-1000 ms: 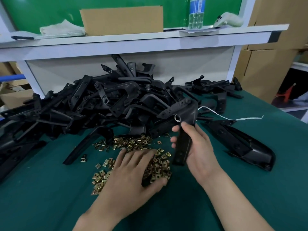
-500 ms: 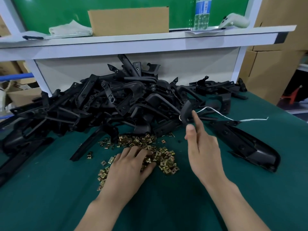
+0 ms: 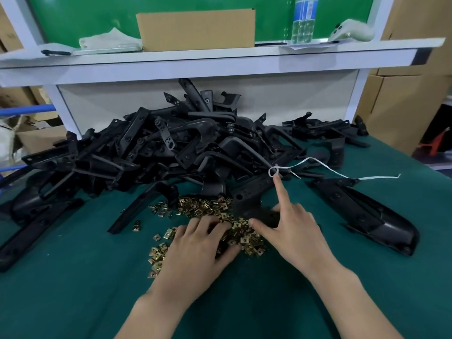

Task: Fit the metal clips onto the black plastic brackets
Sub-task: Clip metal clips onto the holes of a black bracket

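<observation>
Black plastic brackets (image 3: 151,152) are heaped at the back of the tabletop (image 3: 73,289), with metal clips (image 3: 200,206) scattered before them. The left hand (image 3: 195,245) lies flat on the clips, grip open, apparently to pick one. The right hand (image 3: 293,231), grip open too, points its index at a white string (image 3: 376,177) that could snag the next bracket.

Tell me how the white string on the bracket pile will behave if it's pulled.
The white string is probably floppy: it lies in loose curves and a loop. It looks thin, so likely very light. Its loop sits among the black brackets by the right hand index fingertip, so it may snag rather than slide free.
</observation>
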The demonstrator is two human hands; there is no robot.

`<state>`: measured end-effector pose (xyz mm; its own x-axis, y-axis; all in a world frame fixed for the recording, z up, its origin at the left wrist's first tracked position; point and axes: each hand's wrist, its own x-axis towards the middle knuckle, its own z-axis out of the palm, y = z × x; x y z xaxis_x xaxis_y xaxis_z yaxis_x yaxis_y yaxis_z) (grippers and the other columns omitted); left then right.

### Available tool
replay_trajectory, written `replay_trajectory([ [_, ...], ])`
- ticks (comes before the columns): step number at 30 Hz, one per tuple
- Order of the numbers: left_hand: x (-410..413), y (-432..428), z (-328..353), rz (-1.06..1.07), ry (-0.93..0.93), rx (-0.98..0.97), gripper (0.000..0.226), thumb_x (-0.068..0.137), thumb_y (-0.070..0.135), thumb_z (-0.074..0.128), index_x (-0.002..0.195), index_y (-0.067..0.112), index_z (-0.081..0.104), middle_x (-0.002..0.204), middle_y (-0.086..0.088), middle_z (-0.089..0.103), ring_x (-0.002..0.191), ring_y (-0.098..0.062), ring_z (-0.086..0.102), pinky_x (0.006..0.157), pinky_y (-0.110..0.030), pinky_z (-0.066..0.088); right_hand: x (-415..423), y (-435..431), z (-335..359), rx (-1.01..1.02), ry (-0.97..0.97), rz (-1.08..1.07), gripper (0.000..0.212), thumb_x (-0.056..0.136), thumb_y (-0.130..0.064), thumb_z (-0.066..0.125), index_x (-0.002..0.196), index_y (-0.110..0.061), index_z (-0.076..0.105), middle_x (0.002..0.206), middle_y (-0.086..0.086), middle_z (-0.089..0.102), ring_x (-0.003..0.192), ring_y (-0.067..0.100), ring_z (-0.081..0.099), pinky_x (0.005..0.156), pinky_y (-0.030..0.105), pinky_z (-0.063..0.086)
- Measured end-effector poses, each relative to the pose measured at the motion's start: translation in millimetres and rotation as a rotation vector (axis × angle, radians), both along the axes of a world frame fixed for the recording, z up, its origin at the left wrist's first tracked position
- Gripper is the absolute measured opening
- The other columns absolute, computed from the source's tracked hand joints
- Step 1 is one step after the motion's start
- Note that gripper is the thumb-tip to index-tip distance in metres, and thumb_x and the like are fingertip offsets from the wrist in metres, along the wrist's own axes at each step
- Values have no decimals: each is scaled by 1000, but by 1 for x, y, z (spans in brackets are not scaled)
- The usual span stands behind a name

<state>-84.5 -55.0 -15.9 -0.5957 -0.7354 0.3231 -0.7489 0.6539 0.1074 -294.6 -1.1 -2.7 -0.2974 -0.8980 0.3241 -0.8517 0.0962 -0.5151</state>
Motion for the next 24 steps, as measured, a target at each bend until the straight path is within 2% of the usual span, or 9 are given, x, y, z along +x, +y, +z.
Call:
replay_trajectory([
  [6,6,-1,8,18,100,29,55,99,64,27,132,34,59,129,13,56,122,-13,51,103,-38,41,-3,-2,-5,113,-35,-4,110,81,-74,59,153,-43,-19,100,-15,46,92,10,42,85,32,33],
  [9,19,-2,11,339,163,36,65,101,66,17,139,27,53,137,1,56,130,-25,49,111,-49,34,-6,-2,-4,119,-62,-15,110,81,-77,56,153,-42,-19,98,-12,49,88,11,51,83,34,39],
  [12,24,-3,11,541,159,213,80,92,69,9,146,21,44,145,-11,49,138,-34,39,115,-55,27,-6,-3,-4,102,-52,-22,110,81,-78,55,154,-40,-18,89,-13,49,81,5,54,79,32,41],
  [14,20,-2,6,481,236,302,78,91,69,11,143,22,46,144,-8,50,138,-32,38,115,-53,25,-5,-3,-4,105,-52,-27,109,80,-78,55,153,-41,-18,87,-14,48,78,3,52,77,32,41],
  [16,17,-2,2,388,370,321,66,95,67,20,139,26,48,142,1,50,134,-25,41,111,-48,34,-3,-3,-3,121,-62,-20,109,79,-80,54,151,-45,-20,94,-15,49,83,9,52,78,33,42],
  [18,13,-5,1,281,571,380,56,95,67,26,132,33,52,134,16,50,123,-3,47,96,-28,44,-3,-4,-2,141,-76,-9,109,77,-81,55,150,-48,-19,102,-15,49,88,9,49,83,36,45],
  [20,10,-7,1,193,703,426,37,98,62,33,122,42,54,123,27,51,114,14,46,88,-11,38,-2,-3,1,164,-93,1,110,74,-85,54,150,-49,-17,106,-17,48,95,8,49,94,43,47],
  [22,10,-11,3,141,735,468,24,99,58,39,117,49,53,121,30,52,115,15,46,90,-11,38,-2,-2,3,173,-103,20,108,71,-92,46,150,-50,-15,106,-19,50,98,8,53,97,46,47],
  [24,15,-11,2,82,632,456,44,94,69,37,129,46,49,132,29,47,128,7,42,101,-18,37,-1,1,4,160,-136,33,101,71,-98,31,151,-51,-10,96,-23,56,93,7,57,94,46,49],
])
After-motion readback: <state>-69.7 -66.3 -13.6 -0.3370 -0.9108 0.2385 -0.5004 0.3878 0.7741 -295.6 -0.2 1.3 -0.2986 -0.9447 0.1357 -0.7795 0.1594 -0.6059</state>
